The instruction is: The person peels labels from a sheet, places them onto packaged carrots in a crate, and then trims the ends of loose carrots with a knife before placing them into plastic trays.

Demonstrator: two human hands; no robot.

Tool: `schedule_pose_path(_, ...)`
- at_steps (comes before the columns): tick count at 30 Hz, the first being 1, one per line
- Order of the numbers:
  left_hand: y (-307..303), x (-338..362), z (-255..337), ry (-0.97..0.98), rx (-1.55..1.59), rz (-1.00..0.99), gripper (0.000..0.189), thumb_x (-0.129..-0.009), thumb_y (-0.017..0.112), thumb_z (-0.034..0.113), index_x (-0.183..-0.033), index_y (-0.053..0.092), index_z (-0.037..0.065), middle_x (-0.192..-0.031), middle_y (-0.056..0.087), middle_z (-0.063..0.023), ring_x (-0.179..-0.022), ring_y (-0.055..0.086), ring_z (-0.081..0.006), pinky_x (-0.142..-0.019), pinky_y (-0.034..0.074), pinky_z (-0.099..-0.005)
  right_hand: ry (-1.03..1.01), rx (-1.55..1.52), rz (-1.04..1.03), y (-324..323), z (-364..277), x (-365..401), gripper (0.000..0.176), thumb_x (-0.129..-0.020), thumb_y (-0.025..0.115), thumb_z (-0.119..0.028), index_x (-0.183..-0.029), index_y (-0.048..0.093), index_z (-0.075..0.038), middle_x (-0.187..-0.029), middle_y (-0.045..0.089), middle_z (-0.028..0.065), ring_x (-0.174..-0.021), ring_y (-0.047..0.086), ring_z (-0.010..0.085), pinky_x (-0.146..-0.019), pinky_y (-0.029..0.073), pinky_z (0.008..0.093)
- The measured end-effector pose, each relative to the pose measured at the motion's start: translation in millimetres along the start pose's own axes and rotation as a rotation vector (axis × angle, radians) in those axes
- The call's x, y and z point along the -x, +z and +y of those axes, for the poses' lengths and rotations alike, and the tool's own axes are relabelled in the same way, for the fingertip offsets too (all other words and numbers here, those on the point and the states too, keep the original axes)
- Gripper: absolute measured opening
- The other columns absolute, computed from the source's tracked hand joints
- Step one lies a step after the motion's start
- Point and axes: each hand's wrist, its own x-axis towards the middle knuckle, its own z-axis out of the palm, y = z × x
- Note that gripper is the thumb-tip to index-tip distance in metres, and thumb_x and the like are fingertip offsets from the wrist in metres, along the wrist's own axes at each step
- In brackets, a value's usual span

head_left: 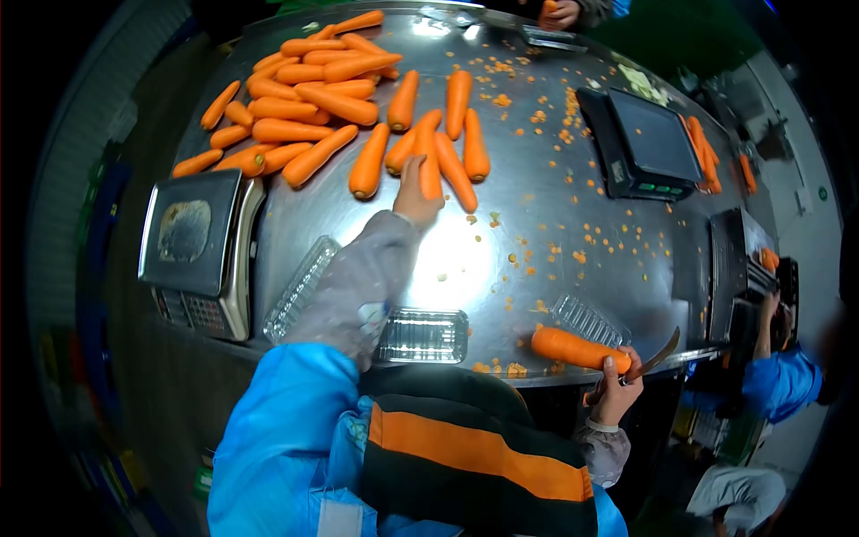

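Note:
My left hand [417, 197] reaches out over the steel table, its fingers closed around the lower part of a carrot [428, 148]. Several loose carrots lie about it, one of them [369, 163] just to the left and another [456, 174] to the right. Near the front edge, my right hand [617, 391] grips both a carrot [573, 346] and a knife [660, 354]. That carrot points left, while the curved blade sticks out to the right. Part of the knife handle is hidden by the fingers.
A big carrot pile [304, 89] covers the far left. Scales stand at left [190, 224] and right [658, 134]. Clear plastic trays [423, 336] [304, 285] [586, 318] lie near the front. Carrot scraps [582, 255] litter the right side. Other people work at the far edge [564, 13] and right [778, 380].

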Motion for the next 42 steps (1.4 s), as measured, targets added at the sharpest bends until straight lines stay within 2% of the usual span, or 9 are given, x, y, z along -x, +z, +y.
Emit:
schedule_pose_path(1, -50, 4, 54, -0.619, 0.679, -0.296, 0.079, -0.064, 0.064, 0.007, -0.136, 0.029, 0.007, -0.136, 0.034, -0.0219, -0.114, 0.048, -0.0375, -0.093, 0.043, -0.0457, 0.022, -0.008, -0.024, 1, 0, -3, 0.028, -0.079, 0.068, -0.01, -0.103, 0.055, -0.002, -0.077, 0.053, 0.0013, -0.053, 0.043, 0.0039, -0.049, 0.033, 0.0178)
schedule_pose_path(3, -95, 39, 49, -0.779, 1.682, -0.22, 0.068, -0.07, 0.054, 0.009, -0.135, 0.032, 0.006, -0.129, 0.043, -0.02, -0.117, 0.046, -0.0371, -0.099, 0.039, -0.0476, 0.049, -0.027, -0.059, 8, 0, -7, 0.028, -0.08, 0.068, -0.01, -0.103, 0.055, -0.003, -0.073, 0.053, 0.0008, -0.047, 0.039, 0.003, -0.043, 0.03, 0.018)
schedule_pose_path(5, -151, 88, 62, -0.614, 1.776, -0.325, 0.066, -0.07, 0.051, 0.017, -0.134, 0.034, 0.007, -0.13, 0.043, -0.0201, -0.117, 0.047, -0.0361, -0.098, 0.038, -0.053, 0.044, -0.044, -0.108, 20, -2, -14, 0.028, -0.08, 0.067, -0.01, -0.104, 0.055, -0.004, -0.069, 0.051, 0.0003, -0.041, 0.035, 0.0026, -0.038, 0.026, 0.0183)
schedule_pose_path(13, -342, 341, 75, -0.591, 1.542, 0.298, 0.076, -0.06, 0.056, 0.035, -0.133, 0.04, 0.019, -0.123, 0.05, -0.0231, -0.068, 0.064, -0.0311, -0.046, 0.053, -0.0337, -0.034, -0.035, -0.38, 62, -4, -46, 0.031, -0.081, 0.066, -0.017, -0.108, 0.056, -0.004, -0.06, 0.045, -0.0047, -0.046, 0.038, 0.0018, -0.042, 0.029, 0.0149)
schedule_pose_path(23, -291, 492, -65, -1.193, 1.118, 1.067, 0.062, -0.083, 0.057, 0.024, -0.14, 0.031, 0.025, -0.126, 0.05, -0.0098, -0.097, 0.058, -0.0304, -0.07, 0.052, -0.0368, -0.108, 0.043, -0.655, 129, -25, -26, 0.035, -0.082, 0.067, -0.02, -0.11, 0.055, -0.004, -0.065, 0.05, -0.0019, -0.045, 0.038, 0.0022, -0.041, 0.028, 0.0139)
schedule_pose_path(25, -281, 463, -79, -1.59, 0.537, 0.915, 0.06, -0.083, 0.057, 0.014, -0.137, 0.033, 0.024, -0.126, 0.049, -0.0108, -0.093, 0.059, -0.0286, -0.068, 0.053, -0.0369, -0.114, 0.017, -0.755, 135, -30, -26, 0.033, -0.082, 0.067, -0.019, -0.109, 0.055, -0.004, -0.065, 0.05, -0.0018, -0.044, 0.037, 0.002, -0.041, 0.027, 0.0138)
schedule_pose_path(29, -304, 428, -72, -1.182, 0.876, 1.311, 0.046, -0.08, 0.058, 0.003, -0.123, 0.044, 0.009, -0.108, 0.057, -0.0137, -0.069, 0.061, -0.0209, -0.053, 0.052, -0.0286, -0.115, 0.015, -0.74, 124, -24, -20, 0.03, -0.082, 0.068, -0.017, -0.106, 0.056, -0.003, -0.067, 0.052, -0.0011, -0.044, 0.038, 0.0011, -0.04, 0.027, 0.0146)
schedule_pose_path(34, -360, 322, -31, -0.772, 0.355, 1.116, 0.014, -0.081, 0.058, 0.002, -0.095, 0.058, 0.002, -0.08, 0.063, -0.0061, -0.06, 0.059, -0.0132, -0.051, 0.047, -0.0222, -0.075, 0.057, -0.596, 99, -11, -18, 0.034, -0.08, 0.07, -0.02, -0.107, 0.056, -0.005, -0.066, 0.053, -0.0002, -0.043, 0.039, 0.0024, -0.037, 0.027, 0.0157)
schedule_pose_path(42, -234, 51, 42, -0.312, 0.425, 0.007, 0.018, -0.081, 0.058, 0.005, -0.099, 0.06, 0.007, -0.086, 0.063, -0.0035, -0.073, 0.06, -0.0106, -0.06, 0.048, -0.0231, 0.092, -0.083, -0.394, 69, -9, -9, 0.031, -0.081, 0.066, -0.013, -0.106, 0.053, -0.001, -0.058, 0.047, -0.0012, -0.039, 0.037, 0.0043, -0.037, 0.027, 0.018)
